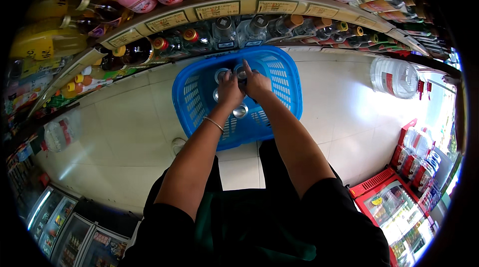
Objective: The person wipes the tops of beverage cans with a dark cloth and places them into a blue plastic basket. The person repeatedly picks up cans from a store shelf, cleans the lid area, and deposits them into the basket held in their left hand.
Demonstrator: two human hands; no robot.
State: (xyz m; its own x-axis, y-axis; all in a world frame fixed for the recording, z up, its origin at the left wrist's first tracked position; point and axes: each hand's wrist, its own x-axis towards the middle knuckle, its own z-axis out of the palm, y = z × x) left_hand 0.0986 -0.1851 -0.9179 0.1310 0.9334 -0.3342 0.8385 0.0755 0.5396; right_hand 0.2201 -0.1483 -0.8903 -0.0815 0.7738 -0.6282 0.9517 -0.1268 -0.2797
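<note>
A blue plastic basket [237, 143] with slotted white-looking sides stands on the floor in front of me, and both hands reach down into it. Several silver-topped cans stand inside, among them one can [240, 111] near my left wrist and another can [219, 74] left of my fingers. My left hand [230, 91], with a bracelet on its wrist, has its fingers bent around the near-left side of a can [241, 71] at the far side. On that can's right, my right hand [258, 85] is curled with its index finger stretched along it. Both thumbs are mostly hidden.
Shelves of bottles with a price-label rail [217, 10] curve along the far side, close to the basket. Large water jugs [396, 78] stand at the right. A red display cooler [394, 212] is at lower right, glass-door fridges [75, 237] at lower left. Pale tiles cover the floor.
</note>
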